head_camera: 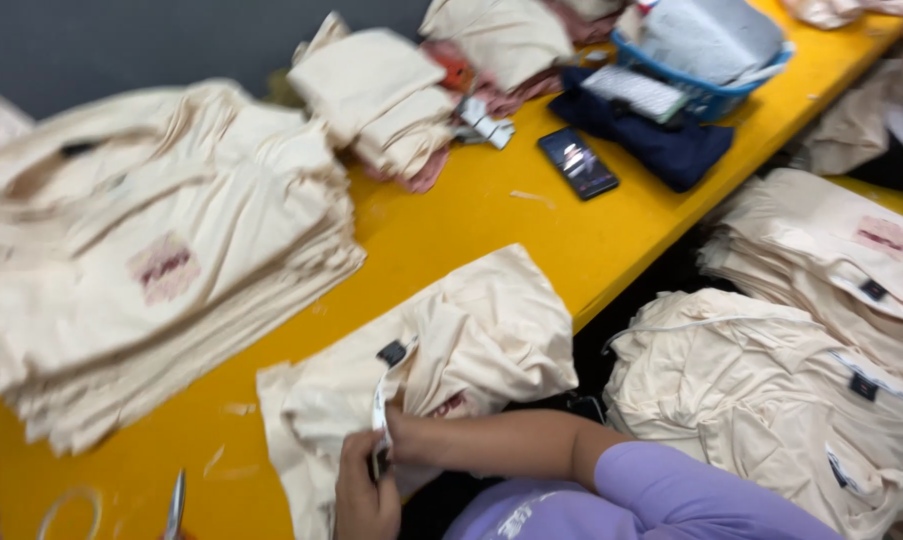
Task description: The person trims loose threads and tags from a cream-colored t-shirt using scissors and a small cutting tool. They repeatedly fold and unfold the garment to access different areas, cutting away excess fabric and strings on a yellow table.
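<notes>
Right hand (367,495), low centre of the frame, pinches a white fabric label strip (380,405) on the cream folded cotton garment (472,335) mid-frame on the yellow table (452,225). Left hand's out of view. I'd keep that strip taut and the scissors (176,505) within reach.

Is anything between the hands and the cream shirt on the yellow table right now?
Nothing visible is. The hand at the bottom edge already grips the white strip hanging from the cream shirt at its neck, on the yellow table. A forearm crosses from the right; its hand is hidden behind. The scissors lie clear, leftward.
</notes>
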